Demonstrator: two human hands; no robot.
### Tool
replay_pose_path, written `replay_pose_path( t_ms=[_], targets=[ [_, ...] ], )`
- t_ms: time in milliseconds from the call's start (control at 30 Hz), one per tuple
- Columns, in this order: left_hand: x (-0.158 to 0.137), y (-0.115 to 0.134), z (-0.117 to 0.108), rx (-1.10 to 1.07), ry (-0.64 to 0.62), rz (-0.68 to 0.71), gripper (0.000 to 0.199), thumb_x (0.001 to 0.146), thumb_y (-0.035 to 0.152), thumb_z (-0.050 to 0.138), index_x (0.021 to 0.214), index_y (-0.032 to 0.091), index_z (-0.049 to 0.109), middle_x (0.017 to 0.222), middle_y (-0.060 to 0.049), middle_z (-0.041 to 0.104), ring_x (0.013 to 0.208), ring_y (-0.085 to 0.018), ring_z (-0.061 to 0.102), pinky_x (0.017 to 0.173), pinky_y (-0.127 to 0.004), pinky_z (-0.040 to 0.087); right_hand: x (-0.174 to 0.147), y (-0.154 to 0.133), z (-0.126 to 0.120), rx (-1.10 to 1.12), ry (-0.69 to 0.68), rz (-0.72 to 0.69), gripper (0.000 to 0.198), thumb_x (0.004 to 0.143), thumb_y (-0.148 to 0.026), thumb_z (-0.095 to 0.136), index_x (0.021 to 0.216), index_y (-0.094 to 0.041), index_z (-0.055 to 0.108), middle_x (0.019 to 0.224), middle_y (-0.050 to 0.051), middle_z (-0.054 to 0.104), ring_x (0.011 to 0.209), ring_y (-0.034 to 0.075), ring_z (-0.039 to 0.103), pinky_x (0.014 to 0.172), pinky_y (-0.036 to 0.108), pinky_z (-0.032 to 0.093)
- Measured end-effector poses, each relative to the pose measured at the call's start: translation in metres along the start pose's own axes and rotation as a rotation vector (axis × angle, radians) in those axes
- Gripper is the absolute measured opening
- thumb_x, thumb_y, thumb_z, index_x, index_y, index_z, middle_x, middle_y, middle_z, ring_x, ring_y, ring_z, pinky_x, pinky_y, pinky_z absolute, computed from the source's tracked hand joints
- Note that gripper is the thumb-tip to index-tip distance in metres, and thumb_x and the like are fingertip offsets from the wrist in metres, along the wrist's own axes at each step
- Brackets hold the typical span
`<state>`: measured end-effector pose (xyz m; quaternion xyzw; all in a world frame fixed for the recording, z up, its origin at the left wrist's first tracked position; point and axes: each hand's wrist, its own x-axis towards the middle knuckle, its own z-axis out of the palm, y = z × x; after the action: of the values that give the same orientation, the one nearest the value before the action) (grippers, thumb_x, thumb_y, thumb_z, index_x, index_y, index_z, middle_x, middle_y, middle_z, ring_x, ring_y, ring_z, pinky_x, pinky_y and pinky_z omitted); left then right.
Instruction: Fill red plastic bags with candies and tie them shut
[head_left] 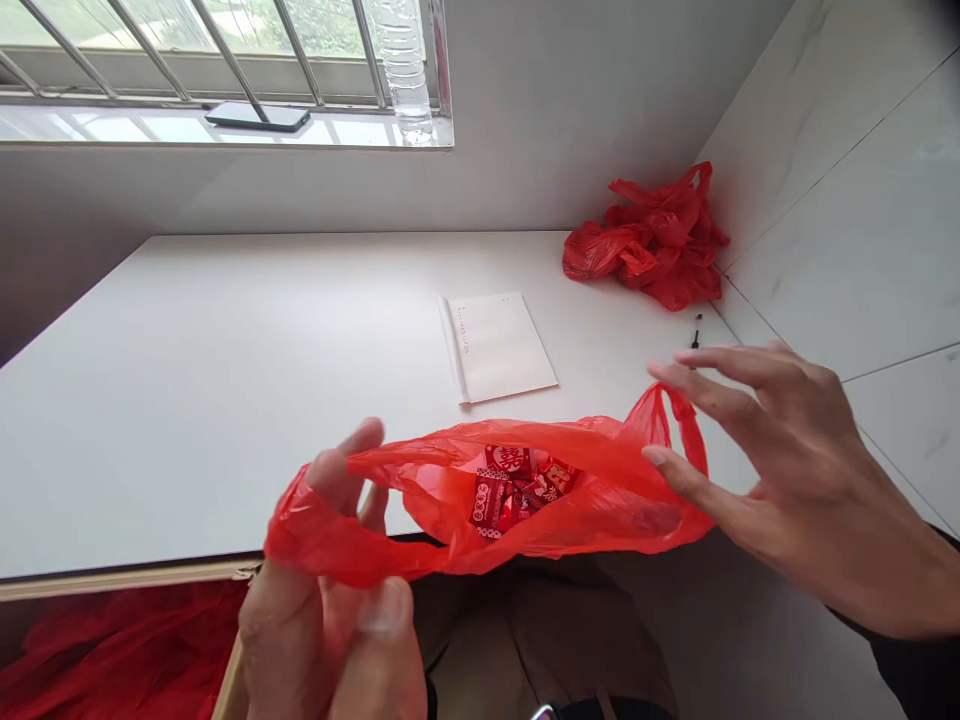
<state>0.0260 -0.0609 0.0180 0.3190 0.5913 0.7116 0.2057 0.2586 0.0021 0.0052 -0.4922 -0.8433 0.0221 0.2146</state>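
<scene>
A red plastic bag (600, 525) hangs with its mouth spread over the table's front edge. Inside it lie several red-wrapped candies (517, 490) with white and gold print. My left hand (337, 600) grips the bag's left handle, which is looped round its fingers. At the other end, my right hand (765, 440) has its fingers apart and slightly blurred. Its fingertips are beside the bag's right handle, and I cannot tell whether they touch it.
A white table (262, 380) holds a notebook (502, 345), crumpled red plastic bags (652, 240) and a black pen (696, 335). An open drawer (112, 640) with red material sits lower left. A phone (257, 117) and a clear bottle (409, 85) stand on the windowsill. Walls close off the back and right.
</scene>
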Motion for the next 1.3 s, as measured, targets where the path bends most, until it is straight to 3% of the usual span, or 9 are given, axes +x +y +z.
replay_pose_path(
  t_ms=[200, 400, 567, 700, 800, 900, 1067, 1200, 1300],
  targets=[
    [-0.001, 0.006, 0.002, -0.02, -0.089, -0.026, 0.03, 0.098, 0.021, 0.059, 0.121, 0.038, 0.068, 0.081, 0.005, 0.068, 0.082, -0.021, 0.069, 0.096, -0.052, 0.057, 0.005, 0.023, 0.009, 0.175, -0.193, 0.178, 0.027, 0.103, -0.043, 0.054, 0.121, -0.028, 0.068, 0.098, 0.003, 0.069, 0.083, 0.021, 0.067, 0.078, 0.039, 0.058],
    [0.013, 0.009, -0.017, -0.1, 0.005, -0.107, 0.013, 0.091, 0.025, 0.071, 0.102, 0.033, 0.069, 0.081, 0.004, 0.061, 0.059, -0.012, 0.047, 0.05, -0.027, 0.046, 0.003, 0.002, -0.019, 0.438, 0.128, 0.243, 0.02, 0.096, -0.04, 0.069, 0.116, -0.04, 0.072, 0.105, -0.004, 0.07, 0.086, 0.017, 0.067, 0.072, 0.03, 0.056],
    [0.019, 0.022, -0.006, -0.043, -0.126, -0.118, 0.014, 0.091, 0.028, 0.071, 0.103, 0.035, 0.067, 0.068, 0.005, 0.056, 0.054, -0.012, 0.048, 0.051, -0.027, 0.052, 0.026, -0.025, -0.033, 0.652, 0.291, 0.112, 0.024, 0.092, -0.027, 0.073, 0.116, -0.034, 0.074, 0.096, -0.002, 0.069, 0.079, 0.016, 0.063, 0.074, 0.031, 0.057],
    [0.011, 0.034, 0.009, 0.173, -0.461, -0.172, 0.03, 0.09, 0.039, 0.069, 0.119, 0.031, 0.068, 0.065, 0.002, 0.057, 0.052, -0.013, 0.055, 0.047, -0.023, 0.049, 0.051, -0.055, -0.036, 0.753, 0.173, -0.099, 0.026, 0.098, -0.024, 0.068, 0.122, -0.034, 0.069, 0.103, -0.004, 0.071, 0.086, 0.014, 0.066, 0.076, 0.029, 0.059],
    [0.003, 0.041, 0.018, 0.296, -0.518, -0.125, 0.045, 0.077, 0.039, 0.081, 0.119, 0.031, 0.069, 0.085, -0.002, 0.067, 0.071, -0.019, 0.066, 0.062, -0.027, 0.058, 0.063, -0.069, -0.035, 0.762, 0.085, -0.267, 0.023, 0.102, -0.024, 0.062, 0.124, -0.032, 0.067, 0.104, -0.003, 0.071, 0.09, 0.013, 0.068, 0.08, 0.027, 0.06],
    [0.007, 0.043, 0.017, 0.285, -0.628, -0.179, 0.017, 0.087, 0.039, 0.07, 0.099, 0.027, 0.07, 0.079, 0.0, 0.066, 0.068, -0.016, 0.062, 0.059, -0.025, 0.053, 0.068, -0.069, -0.028, 0.773, 0.088, -0.404, 0.022, 0.104, -0.027, 0.058, 0.123, -0.026, 0.069, 0.112, 0.002, 0.069, 0.103, 0.015, 0.067, 0.09, 0.028, 0.058],
    [0.027, 0.032, 0.006, 0.115, -0.759, -0.243, 0.028, 0.101, 0.04, 0.055, 0.081, 0.021, 0.058, 0.068, 0.003, 0.052, 0.061, -0.01, 0.046, 0.058, -0.02, 0.043, 0.069, -0.055, -0.009, 0.821, -0.068, -0.295, 0.03, 0.101, -0.027, 0.064, 0.13, -0.019, 0.065, 0.116, 0.004, 0.069, 0.11, 0.016, 0.062, 0.095, 0.029, 0.053],
    [0.032, 0.019, 0.007, 0.027, -0.78, -0.37, 0.03, 0.1, 0.046, 0.058, 0.084, 0.021, 0.054, 0.059, 0.006, 0.042, 0.054, -0.008, 0.035, 0.052, -0.018, 0.034, 0.067, -0.051, 0.002, 0.926, -0.15, -0.18, 0.011, 0.099, -0.019, 0.063, 0.107, -0.022, 0.069, 0.093, -0.002, 0.069, 0.087, 0.01, 0.063, 0.082, 0.025, 0.051],
    [0.034, 0.011, 0.009, -0.027, -0.783, -0.447, 0.024, 0.102, 0.048, 0.054, 0.102, 0.024, 0.06, 0.061, 0.006, 0.049, 0.054, -0.008, 0.04, 0.053, -0.018, 0.037, 0.064, -0.055, 0.003, 0.943, -0.111, -0.107, 0.008, 0.096, -0.017, 0.063, 0.101, -0.022, 0.067, 0.093, -0.003, 0.067, 0.088, 0.01, 0.062, 0.082, 0.024, 0.049]
  ],
)
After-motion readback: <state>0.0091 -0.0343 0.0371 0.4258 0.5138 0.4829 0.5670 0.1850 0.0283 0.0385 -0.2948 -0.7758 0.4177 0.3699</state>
